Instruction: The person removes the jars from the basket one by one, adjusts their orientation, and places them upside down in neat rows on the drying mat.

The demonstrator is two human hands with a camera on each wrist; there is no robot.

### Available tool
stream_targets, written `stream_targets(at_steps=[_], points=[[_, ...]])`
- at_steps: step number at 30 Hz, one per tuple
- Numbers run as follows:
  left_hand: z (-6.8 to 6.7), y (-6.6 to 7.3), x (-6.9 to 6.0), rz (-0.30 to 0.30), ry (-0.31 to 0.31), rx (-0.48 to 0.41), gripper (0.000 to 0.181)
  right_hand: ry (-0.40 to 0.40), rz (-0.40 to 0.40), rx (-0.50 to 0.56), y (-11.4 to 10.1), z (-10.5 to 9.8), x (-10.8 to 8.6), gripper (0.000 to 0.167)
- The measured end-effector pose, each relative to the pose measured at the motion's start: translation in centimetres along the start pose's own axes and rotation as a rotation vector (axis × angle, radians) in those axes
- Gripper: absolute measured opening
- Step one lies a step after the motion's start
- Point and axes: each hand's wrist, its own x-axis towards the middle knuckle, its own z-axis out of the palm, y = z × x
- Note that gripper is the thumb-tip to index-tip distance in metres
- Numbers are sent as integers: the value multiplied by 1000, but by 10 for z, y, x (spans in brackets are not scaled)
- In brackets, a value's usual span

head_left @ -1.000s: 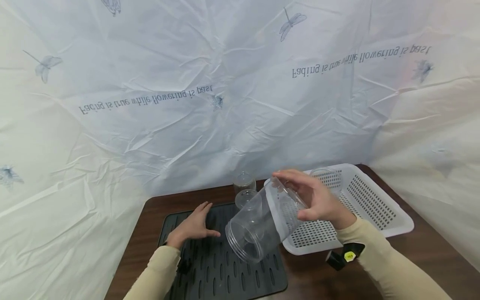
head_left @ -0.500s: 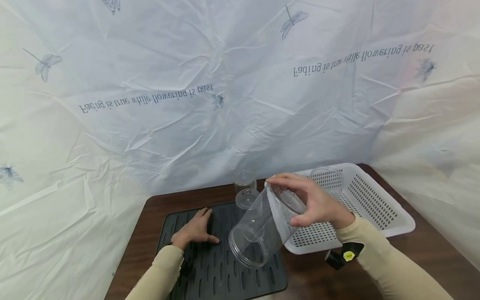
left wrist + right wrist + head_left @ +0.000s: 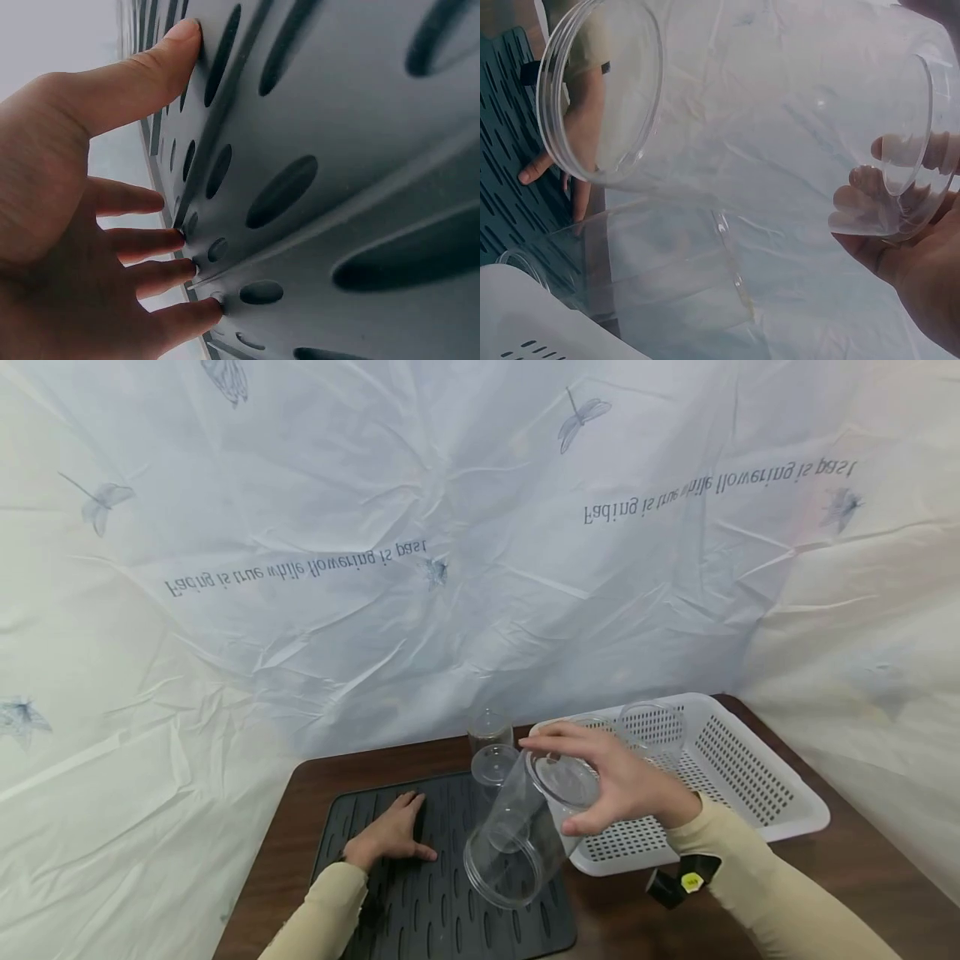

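Transparent jar [image 3: 527,827] tilts, gripped by the right hand [image 3: 622,774]; leftward, the left hand [image 3: 390,835] rests spread on dark matting [image 3: 431,897]; brown table [image 3: 637,927] below, printed sheeting [image 3: 480,618] behind.

Both sleeves [image 3: 765,885] are cream, the right crossed by a yellow-marked black strap [image 3: 703,866].

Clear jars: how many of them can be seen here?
4 visible: the held jar in the right hand; beyond it, a middle jar and a back jar; a fourth jar in the white basket. That hand may hide more.
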Motion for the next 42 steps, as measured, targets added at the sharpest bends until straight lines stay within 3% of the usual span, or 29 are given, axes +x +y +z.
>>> stream_targets(at_steps=[11,16,26,33,42], points=[[3,-4,3,-14,-33,-17,109,-59,43,-61,-7,7,3,87],[1,-4,3,-16,-38,-5,108,-61,6,-76,-7,12,3,87],[-3,-1,4,-30,-49,-2,105,-140,0,-122,-12,23,5,87],[-1,-2,6,-45,-48,13,106,-146,-69,-162,-14,29,7,87],[-1,-2,3,-24,-57,5,105,-200,-74,-170,-14,39,6,85]])
